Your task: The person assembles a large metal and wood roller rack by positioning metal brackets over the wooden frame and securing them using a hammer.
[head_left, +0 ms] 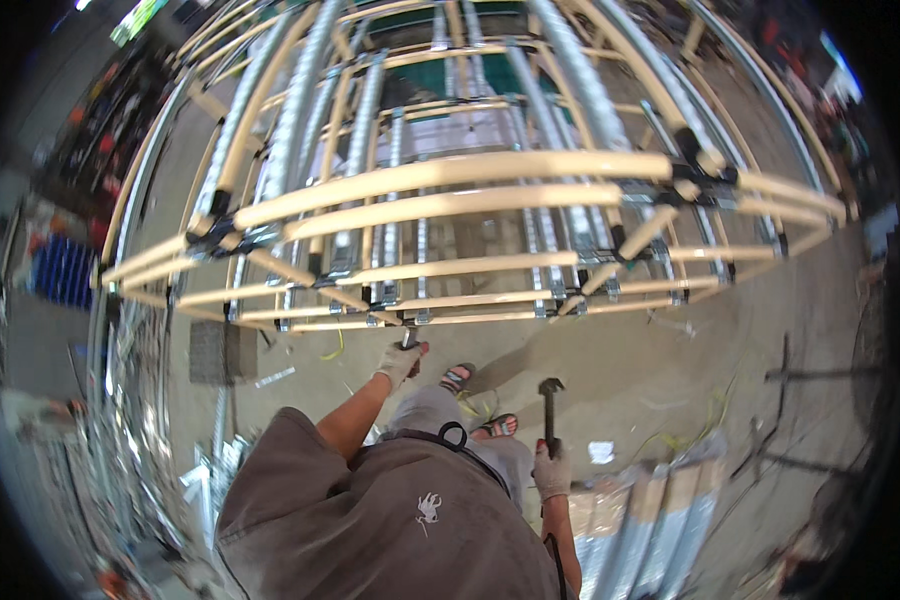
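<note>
My right hand (552, 470), in a pale work glove, is wrapped round the handle of a hammer (549, 412) whose dark head points up and away from me. Further forward, my left hand (402, 364), also gloved, is closed on a short metal piece (409, 338); its exact kind is too small to make out. That piece reaches up to the lowest near rail of a rack frame (450, 180) built from cream-coloured pipes, dark joints and shiny metal roller tracks. The hammer is held apart from the frame, over the floor.
Long wrapped metal lengths (650, 520) lie at the right by my legs. A grey crate-like block (222, 352) stands at the left, with metal bars (135, 420) beyond it. A dark metal stand (820, 375) is at the far right. Yellow strapping (335, 346) lies on the floor.
</note>
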Demonstrator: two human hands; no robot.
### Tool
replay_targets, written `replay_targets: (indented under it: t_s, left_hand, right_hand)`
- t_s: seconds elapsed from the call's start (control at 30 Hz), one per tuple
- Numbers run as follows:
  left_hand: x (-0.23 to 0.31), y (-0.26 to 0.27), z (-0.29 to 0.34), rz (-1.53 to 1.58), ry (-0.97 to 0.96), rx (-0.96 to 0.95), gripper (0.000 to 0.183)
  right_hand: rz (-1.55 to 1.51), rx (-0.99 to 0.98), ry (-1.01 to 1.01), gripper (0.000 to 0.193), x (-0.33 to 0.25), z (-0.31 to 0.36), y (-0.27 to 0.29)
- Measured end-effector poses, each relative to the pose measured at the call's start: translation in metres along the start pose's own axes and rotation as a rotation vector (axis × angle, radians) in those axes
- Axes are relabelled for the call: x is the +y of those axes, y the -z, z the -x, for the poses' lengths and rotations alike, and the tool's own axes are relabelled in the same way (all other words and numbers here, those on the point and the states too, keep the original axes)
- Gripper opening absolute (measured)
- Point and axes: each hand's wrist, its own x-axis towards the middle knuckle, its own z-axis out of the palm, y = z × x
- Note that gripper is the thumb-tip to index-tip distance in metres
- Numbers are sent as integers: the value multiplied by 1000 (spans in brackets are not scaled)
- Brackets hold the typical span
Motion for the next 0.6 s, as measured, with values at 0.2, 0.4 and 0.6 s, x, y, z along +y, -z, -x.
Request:
replay_targets:
  t_s: [0.2, 0.4, 0.6]
  left_hand:
    - [16, 51, 33, 972, -155, -59, 30]
    - [69, 70, -25, 1481, -120, -178, 27]
    - [70, 87, -80, 1731, 14, -278, 34]
  right_hand:
    - [293, -261, 630, 29, -184, 33, -31]
    - [497, -385, 658, 31, -282, -11, -135]
    - [519, -111, 858, 38, -337, 4, -225]
